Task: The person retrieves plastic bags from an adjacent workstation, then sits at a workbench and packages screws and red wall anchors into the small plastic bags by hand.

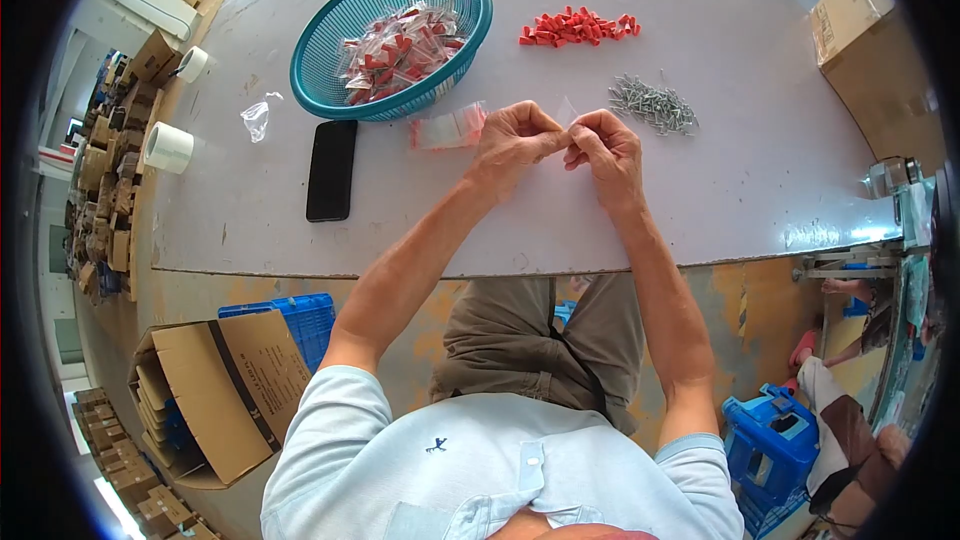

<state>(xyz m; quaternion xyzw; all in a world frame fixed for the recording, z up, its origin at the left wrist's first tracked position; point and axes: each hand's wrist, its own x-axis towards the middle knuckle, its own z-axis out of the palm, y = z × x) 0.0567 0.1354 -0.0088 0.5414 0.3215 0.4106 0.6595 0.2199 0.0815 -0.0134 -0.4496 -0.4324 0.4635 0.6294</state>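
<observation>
My left hand [512, 145] and my right hand [608, 152] meet above the table, fingertips pinched together on a small clear plastic bag [567, 110], of which only a faint part shows. Beside my left hand lies a stack of clear bags with red print [438, 130]. A pile of red plastic pieces [580, 28] lies farther back. Silver screws [652, 105] are heaped to the right of my right hand. The teal basket [307, 70] at the back left holds many filled bags with red pieces [400, 52].
A black phone [331, 170] lies left of my left forearm. Tape rolls [168, 148] and a crumpled plastic scrap [257, 120] are at the left. A cardboard box [850, 15] stands at the right. Part of another person [850, 430] shows at the lower right.
</observation>
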